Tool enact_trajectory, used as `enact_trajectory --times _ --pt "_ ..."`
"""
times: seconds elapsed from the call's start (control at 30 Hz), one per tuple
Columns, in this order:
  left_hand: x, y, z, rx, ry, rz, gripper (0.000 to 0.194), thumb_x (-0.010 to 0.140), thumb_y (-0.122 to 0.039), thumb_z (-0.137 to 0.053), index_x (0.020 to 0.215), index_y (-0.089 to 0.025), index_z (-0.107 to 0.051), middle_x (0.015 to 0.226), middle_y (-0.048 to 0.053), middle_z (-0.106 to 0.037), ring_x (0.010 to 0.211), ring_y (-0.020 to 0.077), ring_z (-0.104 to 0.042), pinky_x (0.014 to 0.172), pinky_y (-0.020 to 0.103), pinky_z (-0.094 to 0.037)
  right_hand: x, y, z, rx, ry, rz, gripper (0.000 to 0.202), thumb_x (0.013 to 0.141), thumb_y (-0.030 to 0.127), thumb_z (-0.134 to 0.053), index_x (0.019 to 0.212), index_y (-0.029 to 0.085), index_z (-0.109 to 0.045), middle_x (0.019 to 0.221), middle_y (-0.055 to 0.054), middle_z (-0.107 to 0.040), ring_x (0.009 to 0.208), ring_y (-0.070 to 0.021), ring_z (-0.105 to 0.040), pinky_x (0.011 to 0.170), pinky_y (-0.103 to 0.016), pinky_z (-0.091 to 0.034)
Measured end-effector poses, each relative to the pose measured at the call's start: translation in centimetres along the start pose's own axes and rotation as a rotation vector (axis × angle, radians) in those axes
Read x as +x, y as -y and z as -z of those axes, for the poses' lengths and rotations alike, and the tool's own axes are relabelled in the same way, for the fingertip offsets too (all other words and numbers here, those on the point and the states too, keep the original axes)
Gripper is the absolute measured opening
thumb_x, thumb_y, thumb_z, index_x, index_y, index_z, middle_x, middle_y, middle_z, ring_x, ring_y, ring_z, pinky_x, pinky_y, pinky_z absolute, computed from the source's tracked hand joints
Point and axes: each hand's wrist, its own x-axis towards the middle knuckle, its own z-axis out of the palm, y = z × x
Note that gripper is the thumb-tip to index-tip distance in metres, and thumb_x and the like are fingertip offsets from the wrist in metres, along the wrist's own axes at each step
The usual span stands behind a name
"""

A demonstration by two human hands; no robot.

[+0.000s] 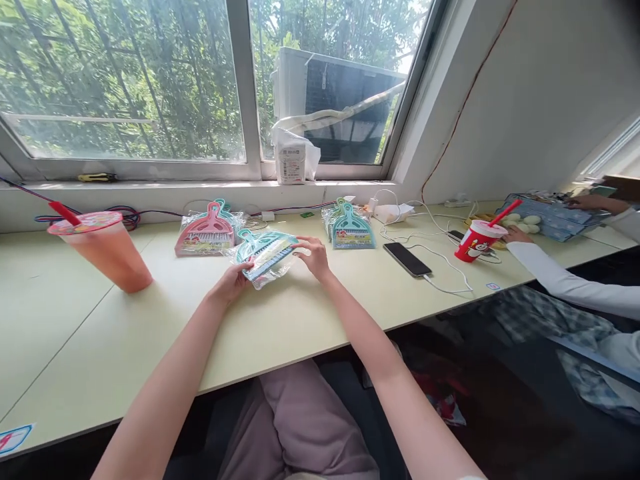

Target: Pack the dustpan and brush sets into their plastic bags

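A mini dustpan and brush set (267, 253), teal with blue bristles and wrapped in clear plastic, is held tilted just above the table between my hands. My left hand (231, 283) grips its lower left side, thumb on top. At the right end of the pack, the fingers and thumb of my right hand (314, 259) close on its edge. Behind to the left lies a stack of similar wrapped sets, a pink dustpan set (207, 230) uppermost. Another pile, topped by a teal dustpan set (349, 227), lies behind to the right.
A tall drink cup (110, 250) stands at left. To the right are a phone (407, 259) on a white cable and a red cup (477, 241). A co-worker's arm (555, 273) reaches in near a blue box (563, 220). A tissue pack (291, 160) stands on the windowsill.
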Motion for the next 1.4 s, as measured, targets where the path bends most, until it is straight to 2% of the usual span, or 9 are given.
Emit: enact_trajectory --times 0.17,0.4,0.5,0.63,0.73,0.93,1.2,1.27,1.4 --pt "0.4 -0.1 0.0 0.024 0.028 0.077 0.039 0.080 -0.005 -0.060 0.119 -0.006 -0.059 0.096 0.012 -0.073 0.078 0.0179 -0.072 0.066 0.024 -0.063 0.2 0.0 0.2 0.139 -0.049 0.019 0.005 0.080 0.026 -0.075 0.079 0.031 -0.077 0.125 0.000 -0.068 0.123 -0.0237 -0.054 0.109 -0.042 -0.037" --pt "-0.1 -0.6 -1.0 0.089 0.037 0.070 0.022 0.092 -0.021 -0.058 0.113 -0.014 -0.062 0.100 0.008 -0.072 0.073 0.0135 -0.071 0.062 0.019 -0.061 0.3 0.3 0.6 0.274 0.002 -0.026 0.008 0.082 0.032 -0.072 0.076 0.027 -0.075 0.107 -0.001 -0.075 0.112 -0.0209 -0.065 0.108 -0.037 -0.038" --pt "-0.5 -0.7 -1.2 0.128 0.048 0.091 0.024 0.086 -0.013 -0.062 0.110 -0.014 -0.060 0.098 0.007 -0.072 0.072 0.0134 -0.070 0.066 0.022 -0.063 0.3 0.2 0.5 0.228 0.010 -0.064 0.011 0.082 0.033 -0.073 0.073 0.026 -0.074 0.096 0.000 -0.077 0.112 -0.0228 -0.067 0.113 -0.042 -0.031" --pt "-1.0 -0.8 -1.5 0.115 0.021 0.088 0.028 0.077 0.001 -0.061 0.101 -0.013 -0.061 0.094 0.007 -0.071 0.070 0.0127 -0.069 0.066 0.020 -0.062 0.1 -0.1 0.4 0.245 0.027 -0.108 0.012 0.078 0.037 -0.076 0.075 0.025 -0.075 0.090 -0.001 -0.077 0.101 -0.0228 -0.070 0.101 -0.035 -0.042" --pt "-1.3 -0.8 -1.7 0.141 0.016 0.116 0.027 0.073 0.002 -0.066 0.096 -0.012 -0.061 0.092 0.008 -0.071 0.071 0.0145 -0.070 0.066 0.021 -0.063 0.0 -0.2 0.4 0.206 0.018 -0.068 0.013 0.080 0.038 -0.073 0.077 0.026 -0.075 0.094 0.000 -0.076 0.103 -0.0210 -0.067 0.098 -0.033 -0.043" --pt "-1.7 -0.5 -1.6 0.259 0.198 0.137 0.041 0.071 -0.009 -0.076 0.106 -0.013 -0.055 0.091 0.010 -0.072 0.066 0.0187 -0.072 0.067 0.027 -0.064 -0.1 -0.4 0.1 0.024 -0.015 -0.107 0.008 0.078 0.031 -0.076 0.074 0.025 -0.072 0.121 -0.002 -0.065 0.123 -0.0223 -0.051 0.108 -0.040 -0.032" --pt "-1.9 0.1 -2.0 0.350 0.157 0.043 0.064 0.065 -0.012 -0.082 0.120 -0.018 -0.050 0.100 0.010 -0.072 0.071 0.0233 -0.074 0.056 0.027 -0.062 -0.1 -1.2 -1.1 0.139 0.016 -0.196 0.004 0.078 0.021 -0.072 0.080 0.020 -0.069 0.129 -0.008 -0.056 0.126 -0.0219 -0.050 0.113 -0.039 -0.034" --pt "-1.9 0.1 -2.0 0.334 0.155 0.022 0.066 0.064 -0.010 -0.080 0.123 -0.018 -0.050 0.101 0.010 -0.072 0.069 0.0232 -0.074 0.056 0.028 -0.063 -0.1 -1.2 -1.2 0.255 0.011 -0.263 0.025 0.075 0.019 -0.074 0.100 0.022 -0.067 0.128 -0.008 -0.058 0.123 -0.0210 -0.053 0.111 -0.039 -0.038" --pt "-1.9 0.0 -2.1 0.348 0.175 0.010 0.069 0.064 -0.009 -0.080 0.125 -0.018 -0.050 0.102 0.011 -0.071 0.068 0.0222 -0.074 0.057 0.027 -0.062 0.0 -1.4 -1.1 0.625 0.026 -0.593 0.084 0.065 0.013 -0.078 0.139 0.023 -0.040 0.109 -0.005 -0.068 0.094 -0.0183 -0.066 0.086 -0.036 -0.057"
